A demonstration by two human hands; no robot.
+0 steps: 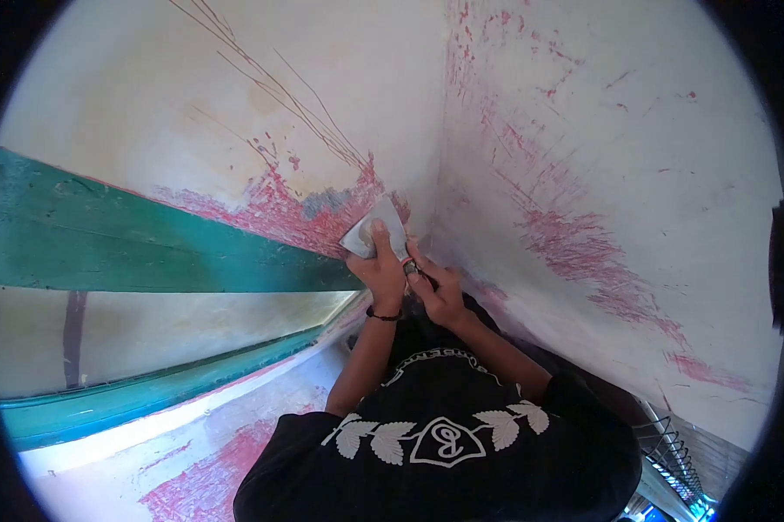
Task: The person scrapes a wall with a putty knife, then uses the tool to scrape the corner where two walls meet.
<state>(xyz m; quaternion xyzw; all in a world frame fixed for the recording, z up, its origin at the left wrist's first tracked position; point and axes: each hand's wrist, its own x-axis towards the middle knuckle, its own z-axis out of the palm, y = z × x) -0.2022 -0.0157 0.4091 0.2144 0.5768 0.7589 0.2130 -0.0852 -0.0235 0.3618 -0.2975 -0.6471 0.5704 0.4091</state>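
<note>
A flat metal scraper (380,228) lies against the wall in the corner, its blade over the scraped reddish patch (292,213) just above the green beam (148,239). My left hand (381,271) presses on the blade with a finger stretched over it, the others curled at its lower edge. Around the scraper's handle, just right of the blade, my right hand (435,287) is closed. Both hands are close together. A dark bracelet (383,314) circles my left wrist.
The right wall (600,157) meets the left one in a corner and carries red scrape marks (574,252). A second green beam (166,383) runs lower left. A black wire coil (674,452) shows at lower right.
</note>
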